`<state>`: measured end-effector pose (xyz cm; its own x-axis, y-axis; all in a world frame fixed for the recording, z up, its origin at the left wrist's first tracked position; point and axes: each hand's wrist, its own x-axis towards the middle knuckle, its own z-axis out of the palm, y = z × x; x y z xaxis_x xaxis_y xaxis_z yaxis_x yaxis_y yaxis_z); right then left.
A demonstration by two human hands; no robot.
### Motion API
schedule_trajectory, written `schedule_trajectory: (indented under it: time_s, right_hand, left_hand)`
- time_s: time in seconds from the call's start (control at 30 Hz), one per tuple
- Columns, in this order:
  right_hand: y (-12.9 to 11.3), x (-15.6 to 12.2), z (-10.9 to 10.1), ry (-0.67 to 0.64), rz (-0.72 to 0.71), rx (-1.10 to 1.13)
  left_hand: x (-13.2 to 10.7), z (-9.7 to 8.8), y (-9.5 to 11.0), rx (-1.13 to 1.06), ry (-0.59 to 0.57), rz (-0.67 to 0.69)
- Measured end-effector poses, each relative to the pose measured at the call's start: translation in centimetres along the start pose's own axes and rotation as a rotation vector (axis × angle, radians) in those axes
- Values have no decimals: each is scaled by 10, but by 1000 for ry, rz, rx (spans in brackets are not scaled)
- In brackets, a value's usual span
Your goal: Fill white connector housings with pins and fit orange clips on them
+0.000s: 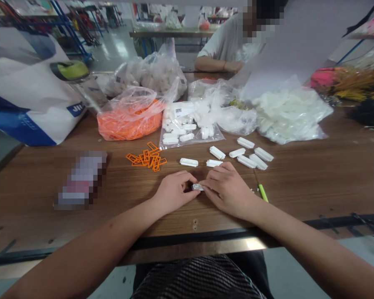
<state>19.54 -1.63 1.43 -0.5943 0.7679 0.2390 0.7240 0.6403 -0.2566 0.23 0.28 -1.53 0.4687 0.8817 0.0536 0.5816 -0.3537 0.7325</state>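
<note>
Between my two hands, low over the brown table (pixel 124 216), is a small white plastic connector housing (pixel 197 187) with a row of dark openings. My left hand (pixel 174 189) pinches its left end between thumb and forefinger. At its right end, the fingers of my right hand (pixel 227 187) close on it, partly covering it. Beyond my hands lie several white plastic housings, among them one housing (pixel 189 162) at the left and another (pixel 217 152) behind. A small heap of orange rectangular frames (pixel 148 158) lies to the left.
A green-handled tool (pixel 263 193) lies right of my right hand. Behind stand a bag of orange frames (pixel 129 122), a bag of white housings (pixel 177 124) and a bag of pale parts (pixel 291 110). A bottle (pixel 84 85) stands at the left; a person (pixel 227 45) sits opposite.
</note>
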Motion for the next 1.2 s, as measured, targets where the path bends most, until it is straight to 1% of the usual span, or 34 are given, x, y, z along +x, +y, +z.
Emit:
schedule_trajectory:
  time_s: [0.17,0.27,0.33,0.43,0.5,0.57,0.6,0.67,0.73,0.77,0.8,0.83,0.87,0.93,1.0,1.07,1.1,1.13,1.2]
  right_hand:
    - [-3,-3,-3,59,32,11]
    - [-1,-4,0,63,7,-14]
    - [-1,-4,3,67,-25,-61]
    - [-5,-4,7,81,-90,-188]
    - [-10,-4,9,69,-135,-269]
    - [-14,-4,7,52,-142,-300]
    - [-15,-5,5,47,-123,-284]
    - [-9,-8,-3,71,-29,-200]
    - [7,-17,-14,130,114,-97]
    - [18,-23,-20,158,186,-76]
    - [30,-30,-25,159,250,-74]
    - [42,-37,-29,137,301,-77]
    - [52,-44,-32,82,356,-74]
    - [68,-56,-35,5,410,-29]
    - [75,-63,-34,-46,433,36]
    - [76,-64,-33,-44,455,89]
    - [75,-63,-34,-3,479,110]
    - [75,-60,-36,68,510,129]
    - [79,-51,-43,253,581,153]
  left_hand:
    - [0,0,0,-8,-7,2]
    - [1,0,0,-6,-11,-5]
    - [1,-1,0,-6,-10,-10]
    - [1,-1,-1,-3,-14,-22]
    - [0,-1,-1,0,-21,-34]
    - [0,-2,0,3,-28,-35]
    - [0,-3,0,5,-30,-33]
    - [1,-4,1,12,-37,-26]
    - [1,-4,1,24,-40,-23]
    - [1,-5,2,29,-40,-23]
    - [1,-5,2,34,-41,-23]
    - [1,-5,2,37,-41,-24]
    - [1,-5,2,39,-42,-25]
    - [2,-6,2,39,-48,-20]
    - [2,-6,1,36,-48,-11]
    - [2,-6,0,29,-45,-7]
    - [2,-6,0,27,-43,-8]
    - [1,-6,0,24,-46,-13]
    - [1,-5,0,28,-44,-21]
